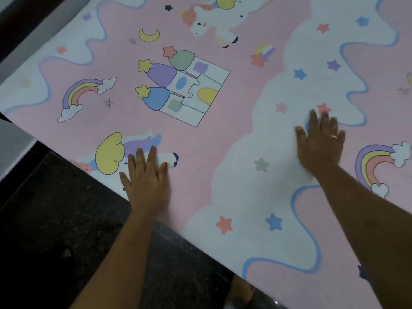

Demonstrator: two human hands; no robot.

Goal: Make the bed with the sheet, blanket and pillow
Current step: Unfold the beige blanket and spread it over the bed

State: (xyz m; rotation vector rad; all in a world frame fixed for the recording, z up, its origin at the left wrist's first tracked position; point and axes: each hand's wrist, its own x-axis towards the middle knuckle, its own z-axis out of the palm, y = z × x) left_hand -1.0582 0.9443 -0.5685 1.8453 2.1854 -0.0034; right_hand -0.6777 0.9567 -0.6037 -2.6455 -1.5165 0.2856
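A pink sheet (223,134) printed with unicorns, castles, rainbows, stars and white clouds lies flat over the bed and fills most of the view. My left hand (146,184) presses flat on it near the bed's near edge, fingers straight over a unicorn print. My right hand (321,143) lies flat further in, fingers spread on a white cloud patch, a ring on one finger. Neither hand grips the cloth. No blanket or pillow is in view.
A dark speckled floor (66,219) runs along the bed's near edge at the lower left. A foot (240,293) shows at the bottom by the bed. A pale grey surface (13,141) sits at the far left.
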